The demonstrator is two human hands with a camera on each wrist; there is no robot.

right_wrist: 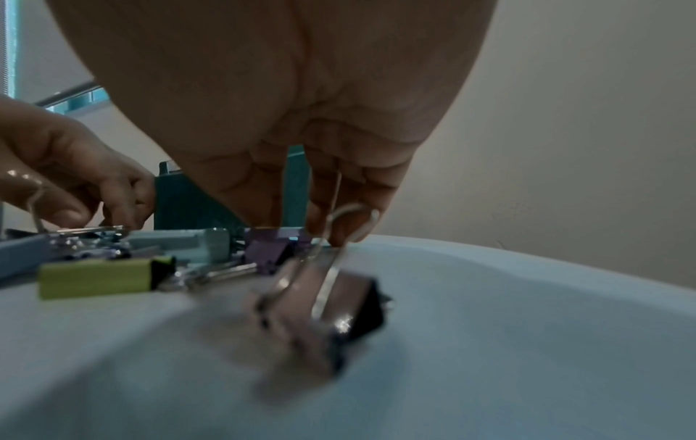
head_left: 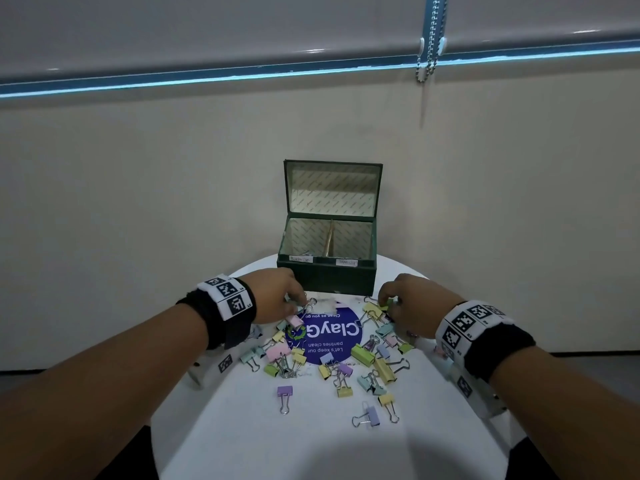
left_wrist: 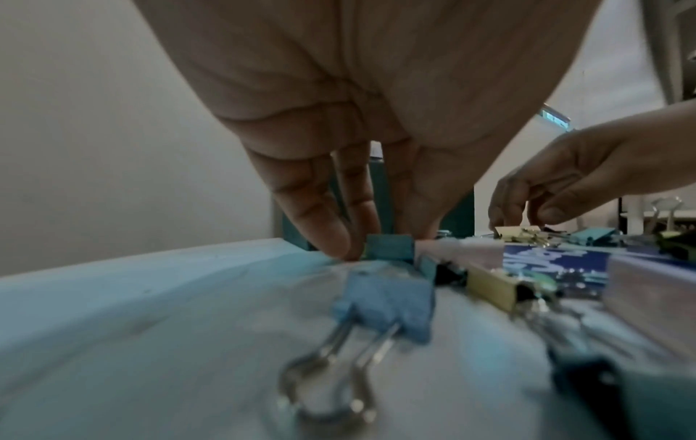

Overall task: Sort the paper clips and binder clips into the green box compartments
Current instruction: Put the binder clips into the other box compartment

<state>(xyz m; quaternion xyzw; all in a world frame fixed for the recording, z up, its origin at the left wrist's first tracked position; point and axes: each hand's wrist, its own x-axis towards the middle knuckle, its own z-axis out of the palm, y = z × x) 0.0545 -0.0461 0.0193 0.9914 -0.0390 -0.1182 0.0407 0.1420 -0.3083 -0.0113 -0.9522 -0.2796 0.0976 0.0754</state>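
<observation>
Reaching toward the round table's [head_left: 242, 445] far edge, the left hand [head_left: 277, 292] pinches a teal binder clip [left_wrist: 390, 245] and the right hand [head_left: 408, 303] a green one [head_left: 385, 306], while the green box [head_left: 329, 277] holds few and most binder clips [head_left: 363, 353] lie scattered.

Beige wall [head_left: 138, 188], grey roller blind [head_left: 207, 26], bead chain [head_left: 431, 39], white round table [head_left: 311, 441]

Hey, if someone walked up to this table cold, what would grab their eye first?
Probably the heap of pastel binder clips scattered over the round white table and its blue sticker. Behind it, the green box stands with its lid open against the wall. The left hand and right hand both reach into the far edge of the heap, fingers down among the clips.
</observation>
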